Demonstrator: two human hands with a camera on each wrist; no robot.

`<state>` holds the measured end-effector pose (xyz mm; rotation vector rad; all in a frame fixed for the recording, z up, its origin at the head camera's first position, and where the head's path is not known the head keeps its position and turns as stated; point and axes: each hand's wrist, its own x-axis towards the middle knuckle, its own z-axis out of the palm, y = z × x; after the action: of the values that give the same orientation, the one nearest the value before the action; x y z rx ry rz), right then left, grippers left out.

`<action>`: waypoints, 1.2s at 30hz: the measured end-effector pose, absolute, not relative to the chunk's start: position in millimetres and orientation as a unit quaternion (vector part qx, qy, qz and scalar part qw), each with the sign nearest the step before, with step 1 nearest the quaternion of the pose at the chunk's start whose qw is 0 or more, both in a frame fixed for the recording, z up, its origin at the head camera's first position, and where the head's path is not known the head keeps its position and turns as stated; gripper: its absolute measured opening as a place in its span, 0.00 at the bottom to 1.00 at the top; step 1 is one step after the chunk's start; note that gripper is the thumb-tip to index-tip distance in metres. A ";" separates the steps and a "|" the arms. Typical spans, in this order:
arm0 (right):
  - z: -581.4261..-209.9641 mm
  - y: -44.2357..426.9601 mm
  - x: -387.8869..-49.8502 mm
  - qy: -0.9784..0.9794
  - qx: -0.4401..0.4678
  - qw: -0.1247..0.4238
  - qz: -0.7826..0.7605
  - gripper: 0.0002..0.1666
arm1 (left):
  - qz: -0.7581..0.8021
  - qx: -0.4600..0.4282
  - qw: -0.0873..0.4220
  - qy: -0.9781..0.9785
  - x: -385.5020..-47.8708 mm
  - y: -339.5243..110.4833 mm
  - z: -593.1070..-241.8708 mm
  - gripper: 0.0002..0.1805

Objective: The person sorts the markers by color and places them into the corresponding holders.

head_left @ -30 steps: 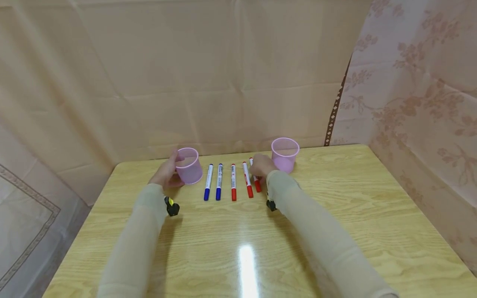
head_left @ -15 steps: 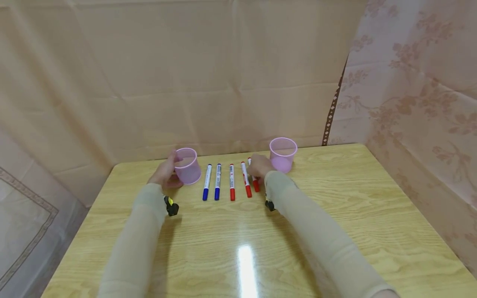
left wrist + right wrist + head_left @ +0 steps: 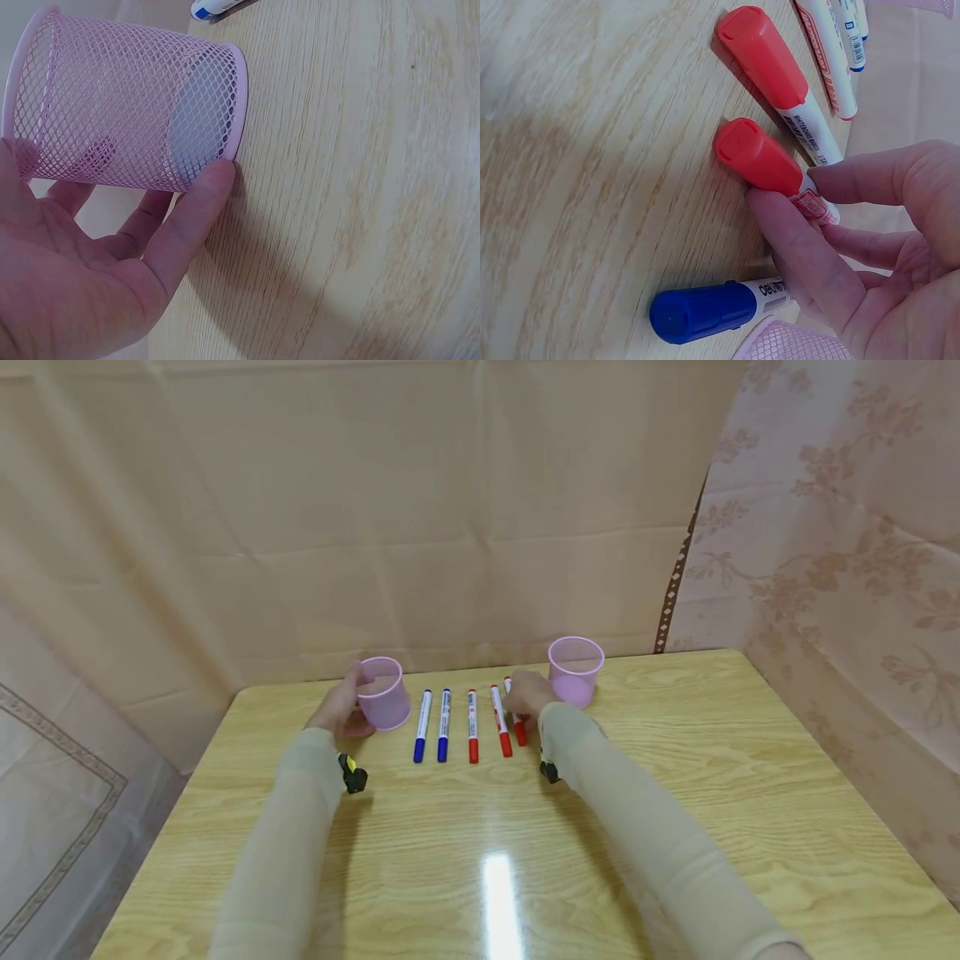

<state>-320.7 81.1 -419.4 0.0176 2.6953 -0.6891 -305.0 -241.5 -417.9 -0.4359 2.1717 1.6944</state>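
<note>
My left hand holds a pink mesh pen cup by its left side, upright on the table. In the left wrist view a fingertip lies at the base of the cup, and the thumb is at its rim. My right hand pinches a red-capped whiteboard marker between thumb and index finger, low over the table. Close beside it lie another red-capped marker and a blue-capped marker. The right hand hides that blue one in the head view.
A second pink mesh cup stands just beyond the right hand. Between the hands lie two blue-capped markers, the outer one nearest the left cup, and a red-capped marker. A beige cloth hangs behind the wooden table.
The head view shifts slightly. Both hands stay in place, the left on the pen cup and the right at the red-capped marker.
</note>
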 end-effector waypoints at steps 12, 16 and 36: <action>-418.4 74.9 -321.4 0.954 0.016 0.181 -0.238 0.04 | 0.599 -0.155 0.174 0.766 -301.8 -244.4 -416.1 0.45; -419.1 74.8 -320.7 0.953 0.020 0.182 -0.240 0.04 | 0.595 -0.155 0.171 0.770 -300.5 -243.7 -414.9 0.44; -421.7 79.1 -320.4 0.948 0.006 0.185 -0.260 0.09 | 0.602 -0.156 0.172 0.764 -298.9 -238.9 -414.2 0.43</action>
<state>-320.4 79.1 -421.7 0.0159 2.6707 -0.7322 -298.9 -238.9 -414.2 -0.4420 2.1682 1.7098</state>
